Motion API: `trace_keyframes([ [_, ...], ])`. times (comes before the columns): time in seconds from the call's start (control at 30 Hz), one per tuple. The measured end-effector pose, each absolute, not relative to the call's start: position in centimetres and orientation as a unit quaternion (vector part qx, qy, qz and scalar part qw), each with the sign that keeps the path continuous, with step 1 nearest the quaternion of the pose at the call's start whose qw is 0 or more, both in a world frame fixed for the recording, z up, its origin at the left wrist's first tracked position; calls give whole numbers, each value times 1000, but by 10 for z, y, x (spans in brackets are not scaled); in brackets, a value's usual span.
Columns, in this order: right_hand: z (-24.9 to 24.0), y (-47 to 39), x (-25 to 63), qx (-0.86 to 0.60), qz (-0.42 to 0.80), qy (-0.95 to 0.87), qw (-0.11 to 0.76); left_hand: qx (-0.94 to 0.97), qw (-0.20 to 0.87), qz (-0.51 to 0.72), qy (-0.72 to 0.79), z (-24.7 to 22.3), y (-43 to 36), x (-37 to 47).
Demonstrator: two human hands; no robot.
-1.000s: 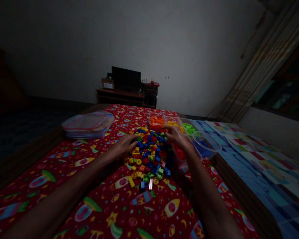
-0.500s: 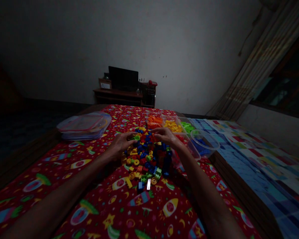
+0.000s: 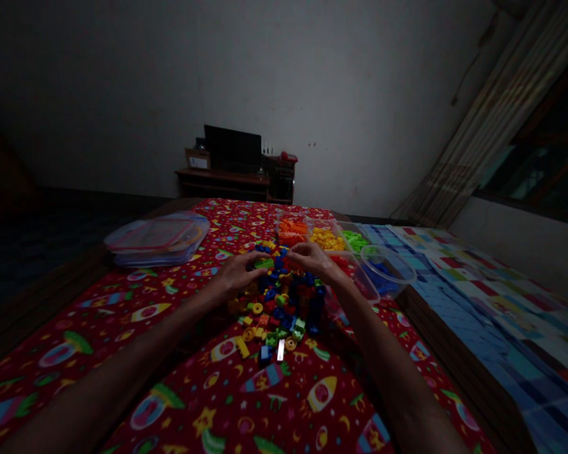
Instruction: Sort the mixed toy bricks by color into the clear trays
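A mixed pile of plastic building blocks (image 3: 284, 299) in yellow, blue, red and green lies on a red patterned cloth (image 3: 208, 391). My left hand (image 3: 239, 272) is at the pile's far left side, its thumb and fingers closed on a green building block (image 3: 265, 263). Across from it, my right hand (image 3: 311, 258) hangs over the far right of the pile with fingers curled together. What its fingertips hold, if anything, is too dark and small to make out. A loose white piece (image 3: 281, 350) and a blue block (image 3: 266, 354) lie at the near edge.
Right of the pile stand clear containers of orange blocks (image 3: 293, 228), yellow blocks (image 3: 327, 239), green blocks (image 3: 356, 241) and red blocks, plus a round tub (image 3: 396, 265) with blue ones. Stacked clear lids (image 3: 158, 239) lie at left. A wooden edge (image 3: 454, 353) runs along the right.
My left hand has shifted slightly right, and the green block shows more clearly between its fingers. My right hand's fingers have drawn closer together over the pile.
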State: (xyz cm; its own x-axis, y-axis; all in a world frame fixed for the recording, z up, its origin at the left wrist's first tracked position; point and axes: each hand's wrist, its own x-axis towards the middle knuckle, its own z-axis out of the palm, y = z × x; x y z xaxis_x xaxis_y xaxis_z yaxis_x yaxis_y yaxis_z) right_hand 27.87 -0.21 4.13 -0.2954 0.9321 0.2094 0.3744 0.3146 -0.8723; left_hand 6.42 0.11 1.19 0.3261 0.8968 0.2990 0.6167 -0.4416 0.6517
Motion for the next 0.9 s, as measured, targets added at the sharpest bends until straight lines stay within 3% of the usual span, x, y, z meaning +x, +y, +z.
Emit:
trace_keyframes([
  [0.23,38,0,286,-472,356,-750,297,813,176,294,471,1,5,63],
  [0.33,46,15,290,-496,339,-739,304,811,178,293,475,-3,9,60],
  [0.63,102,73,278,-596,83,-711,364,801,200,309,472,-1,7,60],
  [0.9,60,4,267,-406,231,-851,240,685,408,382,467,9,1,64],
])
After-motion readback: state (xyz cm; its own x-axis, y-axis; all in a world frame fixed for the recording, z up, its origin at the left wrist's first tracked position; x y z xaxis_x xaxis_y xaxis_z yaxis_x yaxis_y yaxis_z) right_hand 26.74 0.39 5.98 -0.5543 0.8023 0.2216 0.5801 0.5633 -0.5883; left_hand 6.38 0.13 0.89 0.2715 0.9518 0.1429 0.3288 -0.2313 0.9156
